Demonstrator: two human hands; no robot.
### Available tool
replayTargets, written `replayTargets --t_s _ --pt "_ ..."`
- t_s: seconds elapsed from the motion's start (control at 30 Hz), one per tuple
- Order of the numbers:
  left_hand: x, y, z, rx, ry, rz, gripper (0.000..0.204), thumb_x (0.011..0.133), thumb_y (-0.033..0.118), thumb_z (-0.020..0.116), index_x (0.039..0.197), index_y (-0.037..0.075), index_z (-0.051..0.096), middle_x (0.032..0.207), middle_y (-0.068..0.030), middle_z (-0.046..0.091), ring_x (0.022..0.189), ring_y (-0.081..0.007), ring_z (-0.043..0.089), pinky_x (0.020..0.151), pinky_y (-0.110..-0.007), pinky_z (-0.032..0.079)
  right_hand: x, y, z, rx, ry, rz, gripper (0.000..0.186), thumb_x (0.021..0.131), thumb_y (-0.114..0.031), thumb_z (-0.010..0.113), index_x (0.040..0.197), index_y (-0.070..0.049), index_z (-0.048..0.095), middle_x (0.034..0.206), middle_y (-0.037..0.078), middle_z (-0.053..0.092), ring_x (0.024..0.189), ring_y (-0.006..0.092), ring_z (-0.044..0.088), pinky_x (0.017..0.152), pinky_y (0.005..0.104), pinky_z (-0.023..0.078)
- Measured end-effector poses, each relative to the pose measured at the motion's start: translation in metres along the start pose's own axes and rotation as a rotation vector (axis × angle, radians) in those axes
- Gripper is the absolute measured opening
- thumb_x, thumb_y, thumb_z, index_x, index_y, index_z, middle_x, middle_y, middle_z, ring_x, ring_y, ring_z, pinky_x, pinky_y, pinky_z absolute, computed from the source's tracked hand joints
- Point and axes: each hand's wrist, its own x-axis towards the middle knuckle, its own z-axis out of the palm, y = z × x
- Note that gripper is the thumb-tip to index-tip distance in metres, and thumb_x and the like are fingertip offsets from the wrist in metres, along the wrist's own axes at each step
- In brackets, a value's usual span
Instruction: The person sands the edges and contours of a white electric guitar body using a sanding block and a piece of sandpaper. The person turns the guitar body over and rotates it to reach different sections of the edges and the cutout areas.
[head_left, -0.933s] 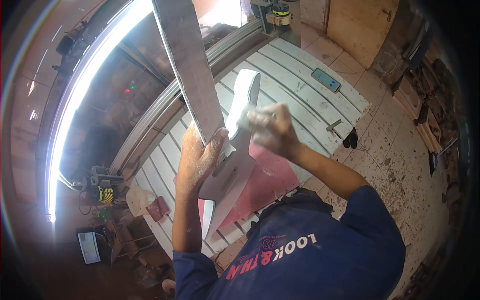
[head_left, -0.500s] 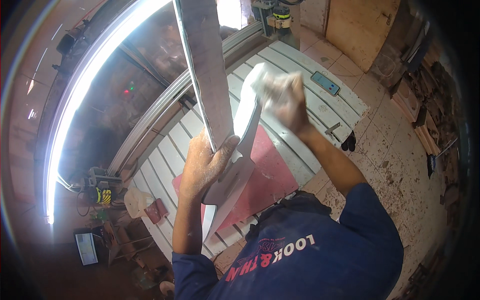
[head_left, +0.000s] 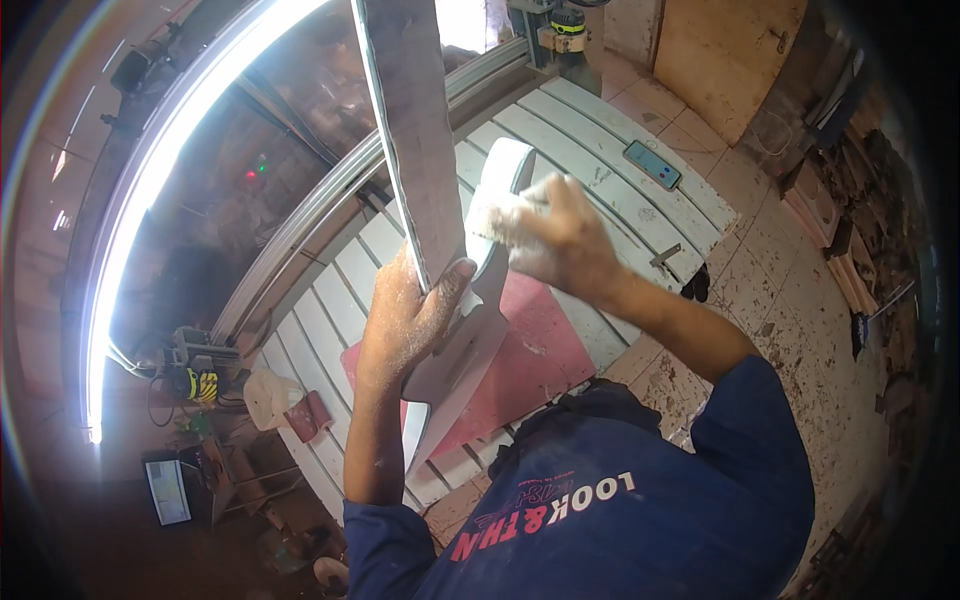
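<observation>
A large shaped white-edged piece [head_left: 408,110] with a long grey upright arm stands over a pink sheet [head_left: 535,365] on the slatted table. My left hand [head_left: 410,320], coated in pale dust, grips it where the long arm meets the lower body, fingers partly hidden behind it. My right hand [head_left: 560,240] is closed on a small pale pad [head_left: 497,218], pressed against the curved white upright part [head_left: 508,160] of the same piece. A phone [head_left: 652,164] lies on the table to the right, with a small metal piece [head_left: 667,254] nearer its edge.
A bright light strip [head_left: 150,190] arcs along the left, beside a machine rail [head_left: 270,280] and yellow-banded motors [head_left: 203,383]. A screen [head_left: 168,492] stands lower left. A beige door [head_left: 725,60] and stacked wooden offcuts [head_left: 830,220] are at the right, past the debris-strewn floor.
My right hand moved up along the curved part with the pad, then came back down to about its middle. My left hand and the piece shifted slightly right.
</observation>
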Motion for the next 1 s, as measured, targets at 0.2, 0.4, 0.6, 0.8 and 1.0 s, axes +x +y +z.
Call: replayTargets --t_s 0.2,0.4,0.6,0.8,1.0 --pt "-0.002 0.002 0.001 0.026 0.032 0.045 0.036 0.095 0.031 0.064 0.107 -0.002 0.062 0.086 -0.0198 0.065 0.078 -0.0345 0.064 0.075 -0.044 0.050 -0.010 -0.027 0.001 0.070 -0.128 0.077 0.055 0.072 -0.020 0.083 0.125 -0.020 0.069 0.105 0.012 0.051 0.092 0.0323 0.053 0.078 0.0432 0.051" --pt "0.001 0.004 0.002 0.006 -0.009 0.034 0.035 0.096 0.030 0.064 0.112 -0.001 0.061 0.093 -0.0222 0.066 0.083 -0.0393 0.064 0.078 -0.046 0.050 -0.002 -0.029 -0.006 0.001 -0.121 0.144 0.051 0.073 -0.023 0.083 0.122 -0.020 0.069 0.106 0.015 0.052 0.096 0.0346 0.054 0.079 0.0438 0.053" --pt "0.001 0.007 0.009 -0.006 0.003 0.031 0.030 0.093 0.021 0.067 0.113 -0.001 0.061 0.094 -0.0236 0.067 0.086 -0.0420 0.066 0.079 -0.046 0.051 0.008 -0.028 -0.008 -0.089 -0.169 0.233 0.046 0.074 -0.018 0.081 0.118 -0.017 0.069 0.111 0.016 0.051 0.100 0.0374 0.054 0.080 0.0464 0.056" --pt "0.000 0.010 0.013 -0.045 -0.008 0.067 0.027 0.094 0.023 0.070 0.101 -0.002 0.064 0.086 -0.0153 0.068 0.078 -0.0259 0.065 0.073 -0.039 0.051 0.023 -0.034 -0.008 -0.185 -0.203 0.231 0.048 0.072 -0.016 0.082 0.118 -0.016 0.069 0.112 0.015 0.050 0.103 0.0357 0.054 0.081 0.0426 0.057" --pt "0.003 0.012 0.011 -0.013 -0.019 0.058 0.026 0.089 0.014 0.069 0.110 0.000 0.063 0.091 -0.0230 0.068 0.086 -0.0418 0.067 0.079 -0.045 0.052 0.009 -0.035 -0.022 -0.170 -0.162 0.275 0.050 0.071 -0.018 0.082 0.119 -0.016 0.069 0.113 0.014 0.050 0.105 0.0337 0.054 0.081 0.0406 0.059"
